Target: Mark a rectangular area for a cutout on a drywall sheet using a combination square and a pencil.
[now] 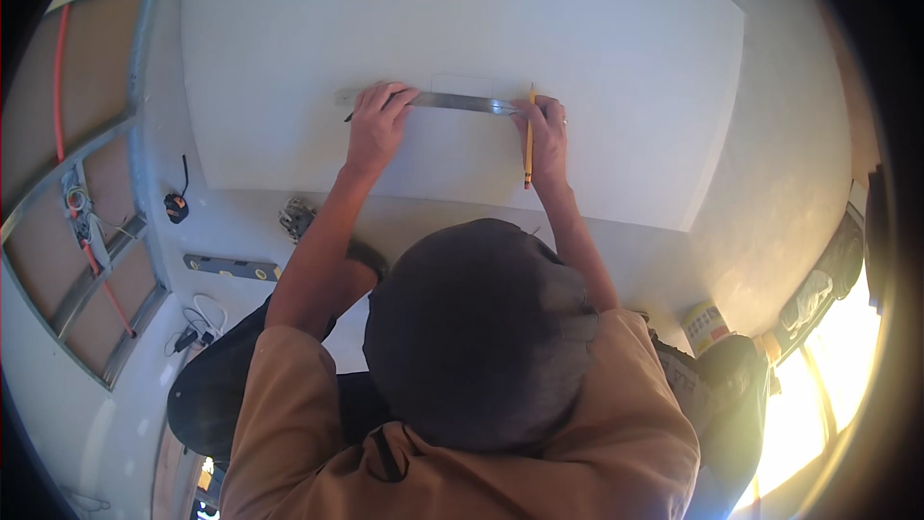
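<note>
A large white board [289, 19] lies in front of me, with a faint pencilled outline [464, 81] near its middle. A metal straightedge [452, 101] lies across it just below that outline. My left hand [378, 130] has its fingers curled over the straightedge's left part, with a small dark tip showing beside it. My right hand [545, 140] grips a yellow pencil [528, 159], thumb and fingertips also at the straightedge's right end.
A tape measure [176, 207], a grey level [231, 268], a metallic tool [296, 220] and cables [202, 325] lie around the board's near left. Metal framing [130, 183] with red conduit stands at left. Bags [727, 376] and a bright window [808, 395] are at lower right.
</note>
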